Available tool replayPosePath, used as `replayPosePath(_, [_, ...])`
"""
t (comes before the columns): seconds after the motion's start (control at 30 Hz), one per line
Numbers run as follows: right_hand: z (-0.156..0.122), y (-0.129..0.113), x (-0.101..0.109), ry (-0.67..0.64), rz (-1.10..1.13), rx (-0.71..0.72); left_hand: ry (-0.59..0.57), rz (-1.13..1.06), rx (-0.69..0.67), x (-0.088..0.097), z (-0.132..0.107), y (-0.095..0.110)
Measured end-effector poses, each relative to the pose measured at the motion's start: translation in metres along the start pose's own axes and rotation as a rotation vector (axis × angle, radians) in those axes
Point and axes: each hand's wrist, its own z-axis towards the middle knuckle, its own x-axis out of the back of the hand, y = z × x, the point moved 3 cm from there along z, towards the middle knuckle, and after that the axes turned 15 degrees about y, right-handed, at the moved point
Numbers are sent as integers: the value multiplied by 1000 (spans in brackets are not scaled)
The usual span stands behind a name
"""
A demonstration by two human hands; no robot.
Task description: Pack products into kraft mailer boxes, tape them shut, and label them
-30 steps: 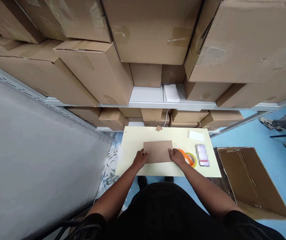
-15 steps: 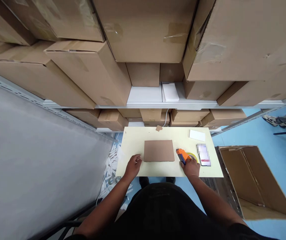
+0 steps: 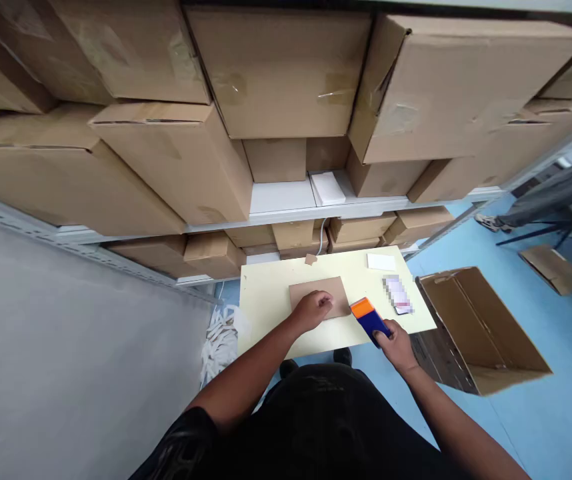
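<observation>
A flat brown cardboard box (image 3: 335, 287) lies on the pale yellow table (image 3: 266, 313). My left hand (image 3: 313, 309) is over its front left part, fingers curled inward; what they hold, if anything, is hidden. I cannot tell if that hand touches the cardboard. To the right, my right hand (image 3: 393, 340) grips an orange and blue tape dispenser (image 3: 369, 320), its orange end toward the box. The tape roll is out of sight from this angle.
A phone (image 3: 397, 293) and a white flat box (image 3: 381, 261) lie at the table's right. A cardboard scrap (image 3: 311, 259) is at the back edge. Shelves of cartons (image 3: 286, 87) rise beyond. An open carton (image 3: 486, 333) stands right; white strips (image 3: 221, 343) lie left.
My left hand has moved right, from beside the box to over it. My right hand has lifted and turned the tape dispenser. The camera view has shifted.
</observation>
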Motion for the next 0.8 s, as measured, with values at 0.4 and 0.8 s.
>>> replayPosePath(0.4, [-23,-15,16,-33,209,59,-372,-366,389,-56,-8,8])
replayPosePath(0.8, [6,40,27,-214,231,88,-185,-357,430,-109,-23,22])
